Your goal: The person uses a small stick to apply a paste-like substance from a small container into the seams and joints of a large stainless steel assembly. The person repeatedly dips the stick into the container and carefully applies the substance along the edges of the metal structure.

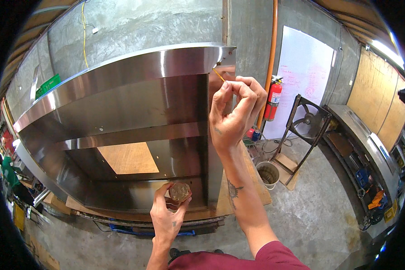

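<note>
The right hand (234,114) pinches a thin yellow stick (218,74) in a tight fingertip grip against the steel cabinet's (135,103) upper right corner, while the left hand (168,213) cups a small round tin (179,191) in loosely curled fingers below.

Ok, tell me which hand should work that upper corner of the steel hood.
Right. The right hand already pinches a thin stick against the hood corner, while the left hand is low, holding a small round tin.

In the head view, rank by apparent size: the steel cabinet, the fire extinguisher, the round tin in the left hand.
1. steel cabinet, by far.
2. fire extinguisher.
3. round tin in the left hand; it sits nearer the camera, so true ranking against the extinguisher is unsure.
</note>
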{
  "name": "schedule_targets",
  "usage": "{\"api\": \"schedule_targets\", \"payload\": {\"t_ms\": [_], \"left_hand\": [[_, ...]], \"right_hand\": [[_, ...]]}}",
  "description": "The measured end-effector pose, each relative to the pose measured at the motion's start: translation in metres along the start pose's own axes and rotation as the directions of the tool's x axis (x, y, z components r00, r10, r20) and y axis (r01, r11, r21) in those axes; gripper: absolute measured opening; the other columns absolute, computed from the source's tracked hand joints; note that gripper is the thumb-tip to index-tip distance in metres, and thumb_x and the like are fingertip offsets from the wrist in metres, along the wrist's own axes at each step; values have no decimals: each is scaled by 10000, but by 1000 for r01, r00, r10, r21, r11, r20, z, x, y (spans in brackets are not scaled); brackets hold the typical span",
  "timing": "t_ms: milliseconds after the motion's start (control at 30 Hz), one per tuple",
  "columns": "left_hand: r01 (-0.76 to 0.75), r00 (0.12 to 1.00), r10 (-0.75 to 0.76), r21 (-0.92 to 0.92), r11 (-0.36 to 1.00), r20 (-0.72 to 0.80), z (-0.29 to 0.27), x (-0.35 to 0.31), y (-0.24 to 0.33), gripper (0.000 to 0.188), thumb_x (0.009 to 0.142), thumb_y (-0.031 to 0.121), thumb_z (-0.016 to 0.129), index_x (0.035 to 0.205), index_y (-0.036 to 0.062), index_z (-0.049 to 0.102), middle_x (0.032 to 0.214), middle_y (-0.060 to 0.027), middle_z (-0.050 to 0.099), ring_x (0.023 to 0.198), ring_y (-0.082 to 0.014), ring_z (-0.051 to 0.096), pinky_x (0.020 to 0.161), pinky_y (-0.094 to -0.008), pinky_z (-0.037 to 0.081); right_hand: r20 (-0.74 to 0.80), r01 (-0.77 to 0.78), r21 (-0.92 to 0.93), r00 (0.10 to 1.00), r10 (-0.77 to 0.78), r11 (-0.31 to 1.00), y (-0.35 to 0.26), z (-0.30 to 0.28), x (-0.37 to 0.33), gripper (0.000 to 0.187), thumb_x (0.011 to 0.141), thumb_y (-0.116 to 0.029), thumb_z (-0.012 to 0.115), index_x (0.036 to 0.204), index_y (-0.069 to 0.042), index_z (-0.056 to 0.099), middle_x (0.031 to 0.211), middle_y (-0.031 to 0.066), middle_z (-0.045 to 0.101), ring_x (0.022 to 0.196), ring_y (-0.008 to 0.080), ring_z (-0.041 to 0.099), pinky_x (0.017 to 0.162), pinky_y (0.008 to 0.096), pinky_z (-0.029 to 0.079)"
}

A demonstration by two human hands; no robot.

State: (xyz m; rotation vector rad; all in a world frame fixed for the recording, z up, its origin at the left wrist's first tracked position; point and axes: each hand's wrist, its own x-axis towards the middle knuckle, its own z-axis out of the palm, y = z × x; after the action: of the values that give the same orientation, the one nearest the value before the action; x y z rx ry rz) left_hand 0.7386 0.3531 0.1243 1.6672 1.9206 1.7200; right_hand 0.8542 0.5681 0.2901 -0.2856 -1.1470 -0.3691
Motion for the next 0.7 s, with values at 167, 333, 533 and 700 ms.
{"api": "schedule_targets", "payload": {"t_ms": [167, 333, 533, 700], "left_hand": [[-9, 1000, 9, 26, 1000, -13, -3, 0, 0, 636, 871, 95, 974, 1423, 17, 667, 1288, -148, 776, 956, -241, 772, 856, -364, 632], [55, 998, -55, 6, 998, -17, -7, 5, 2, 640, 868, 95, 977, 1422, 18, 667, 1280, -141, 778, 969, -222, 772, 857, -352, 634], [-51, 996, 52, 24, 998, -71, -9, 13, -4, 625, 885, 112, 981, 1418, 31, 665, 1243, -154, 768, 926, -249, 788, 790, -357, 649], [-79, 995, 79, 18, 997, -53, 1, 15, -5, 629, 905, 127, 972, 1438, 45, 650, 1228, -195, 757, 900, -304, 804, 786, -393, 666]], "right_hand": [[-16, -42, 63, 999, 44, 997, -6, -11, -10, 240, 1017, 35, 770, 1213, -18, 644, 1196, 163, 694, 1127, 304, 641, 990, 441, 522], [211, -309, 77, 934, 287, 948, -51, -64, -43, 166, 1082, -29, 738, 1214, -8, 641, 1223, 183, 648, 1140, 341, 640, 1005, 452, 522], [563, -490, 48, 733, 382, 870, -90, -117, -74, 123, 1148, -59, 681, 1239, 0, 623, 1303, 153, 573, 1059, 189, 689, 919, 319, 626], [705, -413, 62, 663, 253, 909, -102, -140, -78, 234, 1047, 8, 791, 1247, -2, 669, 1254, 186, 640, 1099, 324, 674, 908, 413, 592]]}}
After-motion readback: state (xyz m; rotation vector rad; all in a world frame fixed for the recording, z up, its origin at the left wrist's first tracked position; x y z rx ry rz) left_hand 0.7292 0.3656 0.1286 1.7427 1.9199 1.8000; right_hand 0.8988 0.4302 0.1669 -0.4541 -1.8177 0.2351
